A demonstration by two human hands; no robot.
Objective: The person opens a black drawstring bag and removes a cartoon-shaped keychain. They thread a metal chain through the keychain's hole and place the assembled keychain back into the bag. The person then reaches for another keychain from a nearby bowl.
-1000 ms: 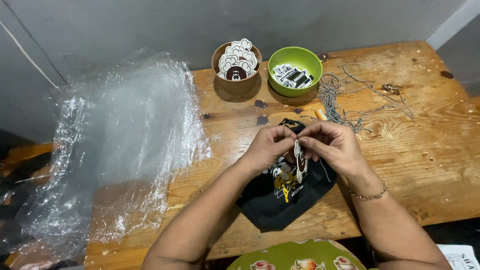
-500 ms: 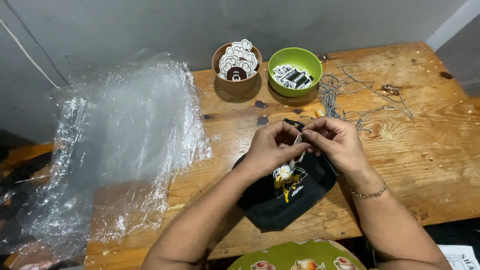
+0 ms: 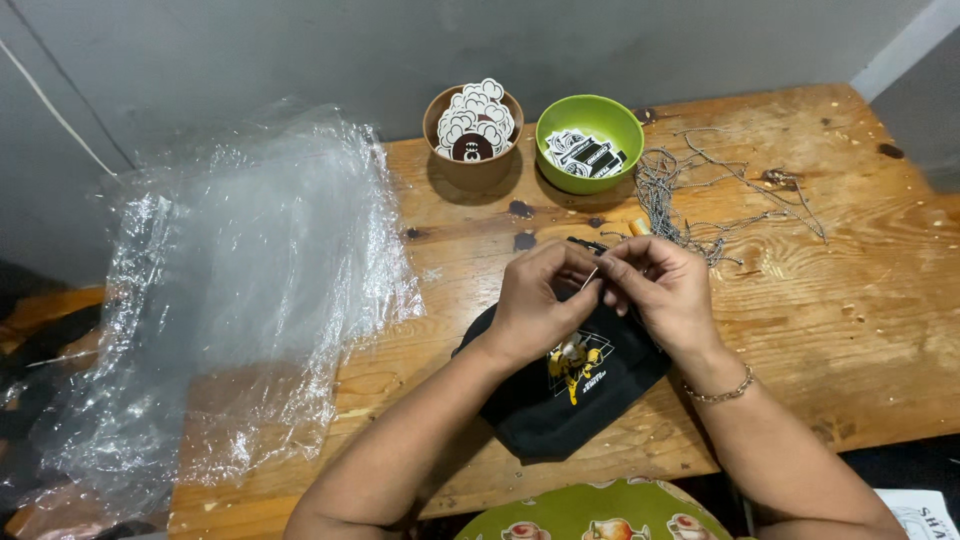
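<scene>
Pinching: left hand [image 3: 540,305] and right hand [image 3: 662,295] meet fingertip to fingertip over the upper edge of a black fabric pouch with a yellow printed emblem [image 3: 570,385]; fingers narrow, closed on something small and pale between them, too small to tell.
Pouch place: flat on the bare wooden plank table [image 3: 850,300], at its near edge, partly under both hands.
Pouch label: yellow and white figure, roughly central on the cloth, just below the left wrist.
Right wrist: thin gold-coloured chain bracelet [image 3: 722,392].
Brown round bowl [image 3: 474,140]: at the far edge of the table, heaped with white cloud-shaped stickers outlined in black, one dark brown oval among them.
Green round bowl [image 3: 590,143]: just beside the brown one, on its right, holding black-and-white rectangular tags.
Tangle of thin silver ball chains [image 3: 690,200]: right of the green bowl, spread across the wood, near the right hand.
Crumpled sheet of clear plastic wrapping [image 3: 230,290]: covering the left end of the table, well apart from the hands.
</scene>
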